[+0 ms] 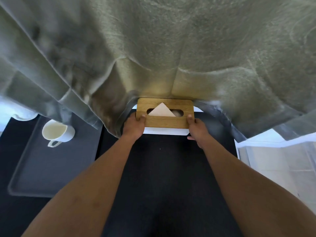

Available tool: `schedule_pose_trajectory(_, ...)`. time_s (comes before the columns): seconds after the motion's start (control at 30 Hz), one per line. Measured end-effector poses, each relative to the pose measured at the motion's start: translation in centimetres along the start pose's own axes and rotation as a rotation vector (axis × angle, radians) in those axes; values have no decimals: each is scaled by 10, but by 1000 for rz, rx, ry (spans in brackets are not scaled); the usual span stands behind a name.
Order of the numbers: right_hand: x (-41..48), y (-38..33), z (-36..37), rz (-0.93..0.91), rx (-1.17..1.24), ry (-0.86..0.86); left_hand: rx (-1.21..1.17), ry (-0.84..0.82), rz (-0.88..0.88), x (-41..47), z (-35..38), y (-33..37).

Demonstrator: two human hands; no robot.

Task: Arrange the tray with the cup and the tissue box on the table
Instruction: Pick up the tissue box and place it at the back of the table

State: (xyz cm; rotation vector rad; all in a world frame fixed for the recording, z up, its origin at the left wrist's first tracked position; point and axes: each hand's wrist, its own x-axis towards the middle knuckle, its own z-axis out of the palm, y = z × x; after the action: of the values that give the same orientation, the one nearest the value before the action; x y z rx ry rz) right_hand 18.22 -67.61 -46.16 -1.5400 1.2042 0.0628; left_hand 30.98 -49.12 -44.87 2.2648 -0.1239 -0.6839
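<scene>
A tissue box (pixel 165 123) with a wooden lid and white base sits at the far edge of the dark table (pixel 171 168); a folded tissue sticks up from its slot. My left hand (pixel 133 127) grips its left end and my right hand (pixel 198 129) grips its right end. To the left lies a dark grey tray (pixel 42 168), with a white cup (pixel 57 132) standing in its far part, handle toward me.
A large grey-green curtain (pixel 153 48) hangs over the far side and drapes against the tissue box. A white round object (pixel 24 115) sits beyond the tray. A light tiled floor (pixel 277 165) shows on the right.
</scene>
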Motion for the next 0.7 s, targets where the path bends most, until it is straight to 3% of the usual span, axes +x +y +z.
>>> schedule_pose_trajectory(0.33, -45, -9, -6, -33, -20, 66, 35, 19, 4, -32, -19, 1)
schedule_pose_trajectory(0.7, -118, -13, 20, -63, -18, -1, -73, -8, 108, -73, -57, -9)
